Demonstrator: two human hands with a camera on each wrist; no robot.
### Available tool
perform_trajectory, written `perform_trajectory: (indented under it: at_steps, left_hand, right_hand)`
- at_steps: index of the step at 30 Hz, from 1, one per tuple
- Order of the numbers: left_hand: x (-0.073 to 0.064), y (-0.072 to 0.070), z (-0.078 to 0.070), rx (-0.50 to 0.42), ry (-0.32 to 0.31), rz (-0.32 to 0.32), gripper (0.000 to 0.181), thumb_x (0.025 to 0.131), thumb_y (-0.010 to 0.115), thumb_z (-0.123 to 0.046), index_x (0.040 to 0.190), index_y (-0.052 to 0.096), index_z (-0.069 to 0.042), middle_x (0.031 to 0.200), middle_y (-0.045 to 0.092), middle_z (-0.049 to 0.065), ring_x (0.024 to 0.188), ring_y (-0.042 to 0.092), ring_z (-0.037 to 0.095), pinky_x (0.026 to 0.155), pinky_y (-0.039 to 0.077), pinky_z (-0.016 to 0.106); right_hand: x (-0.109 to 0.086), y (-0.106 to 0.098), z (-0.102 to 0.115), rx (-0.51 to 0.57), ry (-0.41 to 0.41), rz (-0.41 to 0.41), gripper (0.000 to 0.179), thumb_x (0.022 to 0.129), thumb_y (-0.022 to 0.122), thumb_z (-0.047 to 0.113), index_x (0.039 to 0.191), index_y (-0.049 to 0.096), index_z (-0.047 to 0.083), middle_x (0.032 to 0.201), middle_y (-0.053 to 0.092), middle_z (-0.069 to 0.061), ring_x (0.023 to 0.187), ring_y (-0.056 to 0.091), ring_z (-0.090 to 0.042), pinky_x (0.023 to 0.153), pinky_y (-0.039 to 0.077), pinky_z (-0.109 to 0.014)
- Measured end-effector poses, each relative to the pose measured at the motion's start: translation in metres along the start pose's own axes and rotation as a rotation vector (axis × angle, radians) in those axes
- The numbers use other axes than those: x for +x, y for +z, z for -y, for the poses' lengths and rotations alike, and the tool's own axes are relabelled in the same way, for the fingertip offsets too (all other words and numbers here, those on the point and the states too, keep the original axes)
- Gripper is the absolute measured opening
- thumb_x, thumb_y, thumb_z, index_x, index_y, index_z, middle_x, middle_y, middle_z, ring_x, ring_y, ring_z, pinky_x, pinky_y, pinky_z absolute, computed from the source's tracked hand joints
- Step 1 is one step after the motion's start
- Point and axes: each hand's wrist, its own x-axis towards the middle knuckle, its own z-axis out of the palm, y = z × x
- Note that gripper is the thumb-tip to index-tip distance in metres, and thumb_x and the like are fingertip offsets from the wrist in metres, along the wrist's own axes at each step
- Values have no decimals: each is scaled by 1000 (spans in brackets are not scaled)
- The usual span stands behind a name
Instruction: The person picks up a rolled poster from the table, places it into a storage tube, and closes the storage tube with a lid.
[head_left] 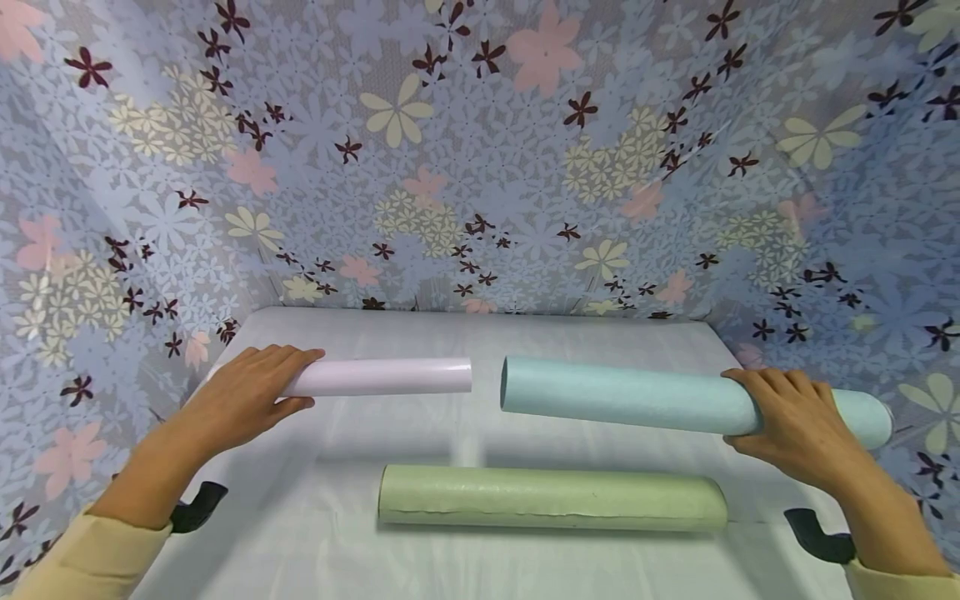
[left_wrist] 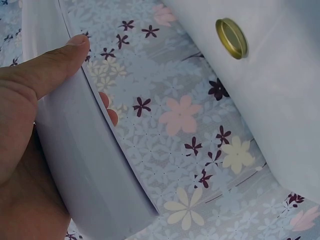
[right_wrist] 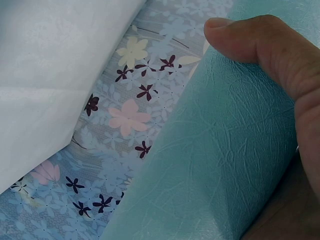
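In the head view my left hand (head_left: pixel 251 396) grips the left end of a glossy pale lilac paper roll (head_left: pixel 397 377). Its thumb and fingers wrap around the roll (left_wrist: pixel 95 165) in the left wrist view, where a long loose edge shows. On the right, my right hand (head_left: pixel 795 425) holds a thicker light blue roll (head_left: pixel 622 393) near its right end. Creased texture covers this blue roll (right_wrist: pixel 210 135) in the right wrist view. A gap separates the two rolls' inner ends. Closer to me, a pale green roll (head_left: pixel 551 498) lies crosswise on the white-covered table (head_left: pixel 315 533).
Flowered sheeting (head_left: pixel 480 167) rises behind the table and along both sides. Black curved straps (head_left: pixel 198 507) show at both wrists. The table's far edge runs just beyond the held rolls.
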Motion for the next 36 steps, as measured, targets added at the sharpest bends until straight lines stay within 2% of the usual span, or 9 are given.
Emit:
perform_trajectory:
  at_steps: [17, 24, 36]
  left_hand:
    - [7, 4, -7, -22, 14, -18, 60, 75, 79, -24, 127, 54, -7, 109, 66, 10, 100, 62, 28, 81, 48, 46]
    - [10, 6, -11, -25, 6, 5, 60, 76, 78, -25, 128, 54, -7, 110, 65, 11, 101, 61, 29, 83, 48, 47]
    - [14, 11, -15, -22, 23, -21, 61, 75, 78, -26, 128, 54, -8, 110, 66, 11, 101, 62, 28, 82, 48, 46]
  right_hand:
    - [2, 0, 4, 10, 7, 4, 87, 52, 89, 26, 128, 47, 14, 117, 55, -22, 101, 44, -47, 79, 29, -59]
    - [4, 1, 6, 3, 8, 4, 86, 53, 88, 26, 128, 47, 14, 116, 55, -22, 101, 45, -47, 80, 29, -60]
    - [6, 3, 8, 10, -8, -6, 86, 54, 88, 26, 128, 47, 14, 115, 56, -23, 101, 45, -47, 79, 30, -58]
